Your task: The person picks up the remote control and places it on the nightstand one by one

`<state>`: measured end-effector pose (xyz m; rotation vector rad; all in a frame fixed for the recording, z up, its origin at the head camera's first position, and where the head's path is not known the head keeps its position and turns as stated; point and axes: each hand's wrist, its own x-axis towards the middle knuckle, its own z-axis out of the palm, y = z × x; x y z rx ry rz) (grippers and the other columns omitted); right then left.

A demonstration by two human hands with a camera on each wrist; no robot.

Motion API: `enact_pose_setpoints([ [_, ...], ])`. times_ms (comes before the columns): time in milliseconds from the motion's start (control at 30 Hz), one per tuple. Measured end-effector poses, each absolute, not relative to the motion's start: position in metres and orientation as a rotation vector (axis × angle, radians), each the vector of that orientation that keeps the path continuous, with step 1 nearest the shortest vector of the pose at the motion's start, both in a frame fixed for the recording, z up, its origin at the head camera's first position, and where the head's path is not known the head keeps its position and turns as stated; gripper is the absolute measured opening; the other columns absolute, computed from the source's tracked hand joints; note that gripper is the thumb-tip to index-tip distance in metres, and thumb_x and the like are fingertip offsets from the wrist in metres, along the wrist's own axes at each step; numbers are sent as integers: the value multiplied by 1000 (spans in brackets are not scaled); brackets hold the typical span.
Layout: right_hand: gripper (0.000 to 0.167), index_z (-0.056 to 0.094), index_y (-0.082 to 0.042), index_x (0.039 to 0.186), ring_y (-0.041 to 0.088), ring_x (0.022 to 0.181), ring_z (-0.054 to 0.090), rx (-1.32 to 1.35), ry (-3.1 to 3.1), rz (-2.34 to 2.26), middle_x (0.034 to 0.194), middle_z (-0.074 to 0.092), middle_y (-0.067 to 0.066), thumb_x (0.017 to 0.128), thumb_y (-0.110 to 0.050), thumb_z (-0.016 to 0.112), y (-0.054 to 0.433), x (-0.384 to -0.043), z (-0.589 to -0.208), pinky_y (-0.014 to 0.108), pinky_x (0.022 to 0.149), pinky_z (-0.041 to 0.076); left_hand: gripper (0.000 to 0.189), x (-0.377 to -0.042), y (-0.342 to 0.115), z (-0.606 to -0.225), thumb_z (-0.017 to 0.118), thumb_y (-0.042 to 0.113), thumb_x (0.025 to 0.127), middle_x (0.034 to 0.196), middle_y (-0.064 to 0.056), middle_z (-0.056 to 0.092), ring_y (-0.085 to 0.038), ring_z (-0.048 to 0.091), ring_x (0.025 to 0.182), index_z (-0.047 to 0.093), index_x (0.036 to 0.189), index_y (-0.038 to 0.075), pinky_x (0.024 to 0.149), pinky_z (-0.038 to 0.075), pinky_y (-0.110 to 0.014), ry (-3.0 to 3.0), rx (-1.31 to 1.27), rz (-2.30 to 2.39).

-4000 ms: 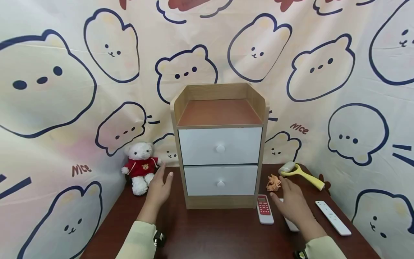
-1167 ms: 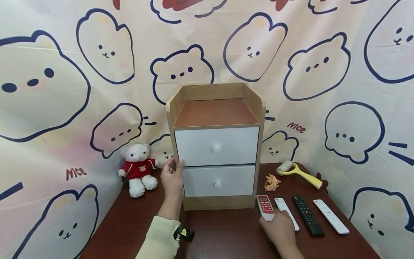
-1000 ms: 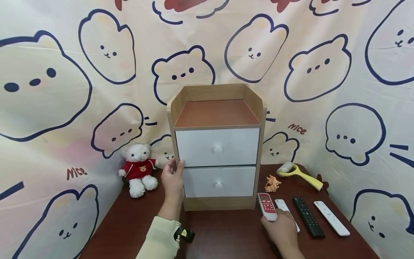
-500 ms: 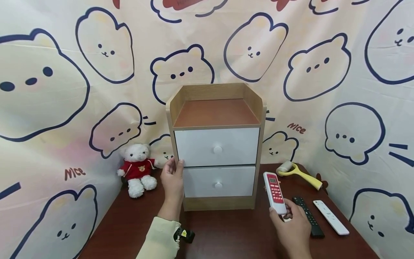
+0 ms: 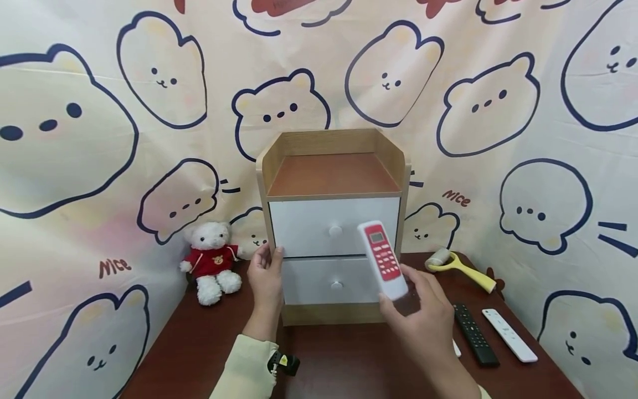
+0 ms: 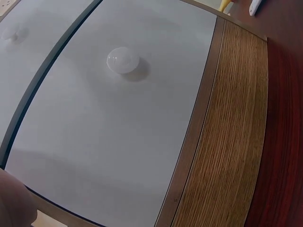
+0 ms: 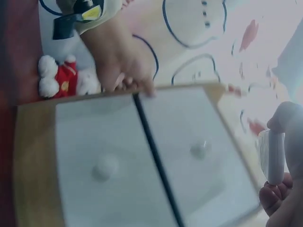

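Observation:
My right hand [image 5: 423, 321] holds a white remote control [image 5: 382, 260] with a red keypad and a small screen, pinching its lower end between thumb and fingers. The remote is raised and tilted, overlapping the right part of the drawers in the head view. In the right wrist view the remote [image 7: 275, 158] shows edge-on in the fingers. My left hand [image 5: 266, 282] rests against the left side of a small wooden cabinet [image 5: 331, 314], its thumb at the front edge. Both white drawers, upper [image 5: 304, 227] and lower [image 5: 309, 282], are closed; each has a round knob.
A white teddy bear [image 5: 215, 260] in a red top sits left of the cabinet. To the right lie a black remote [image 5: 476, 335], a white remote [image 5: 509, 335] and a yellow-handled roller [image 5: 471, 272]. Another white remote is mostly hidden behind my right hand. A patterned cloth hangs behind.
My right hand has picked the red-and-white remote up off the table and carried it up and left before the cabinet. The left hand came to the cabinet's side earlier and stays there.

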<state>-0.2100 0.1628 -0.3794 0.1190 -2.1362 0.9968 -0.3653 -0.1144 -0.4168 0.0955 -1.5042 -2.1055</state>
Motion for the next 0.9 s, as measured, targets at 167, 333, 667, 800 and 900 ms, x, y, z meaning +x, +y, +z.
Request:
enact_pose_setpoints([
  [167, 65, 69, -11, 142, 13, 99, 63, 324, -2068, 917, 125, 70, 3, 86, -37, 90, 141, -226, -352, 26, 70, 59, 44, -368, -115, -418, 77, 18, 104, 147, -21, 64, -27, 59, 138, 63, 142, 1, 101, 53, -16, -1508, 89, -2105],
  [333, 64, 69, -7, 141, 15, 97, 64, 447, -2050, 902, 124, 70, 6, 88, -38, 88, 121, -247, -324, 29, 70, 60, 45, -367, -116, -417, 77, 19, 104, 146, -20, 65, -26, 59, 137, 63, 143, 2, 100, 53, -16, -1531, 97, -2096],
  [667, 62, 69, -4, 138, 25, 99, 65, 428, -2167, 862, 122, 71, 12, 92, -44, 81, 87, -292, -269, 40, 72, 64, 44, -365, -118, -414, 76, 20, 105, 145, -19, 68, -27, 62, 137, 64, 144, 4, 113, 54, -31, -1580, 99, -2071],
  [800, 59, 72, -3, 132, 25, 97, 65, 416, -2194, 812, 115, 72, 11, 92, -46, 79, 72, -300, -254, 40, 73, 63, 45, -364, -119, -415, 75, 21, 106, 149, -20, 66, -29, 59, 141, 63, 146, 4, 122, 48, -46, -1593, 91, -2072],
  [900, 58, 74, -2, 129, 24, 95, 64, 403, -2229, 753, 112, 71, 11, 93, -46, 78, 61, -306, -243, 39, 74, 62, 46, -362, -119, -416, 74, 20, 106, 151, -20, 64, -30, 58, 144, 62, 147, 3, 125, 45, -50, -1597, 93, -2071],
])
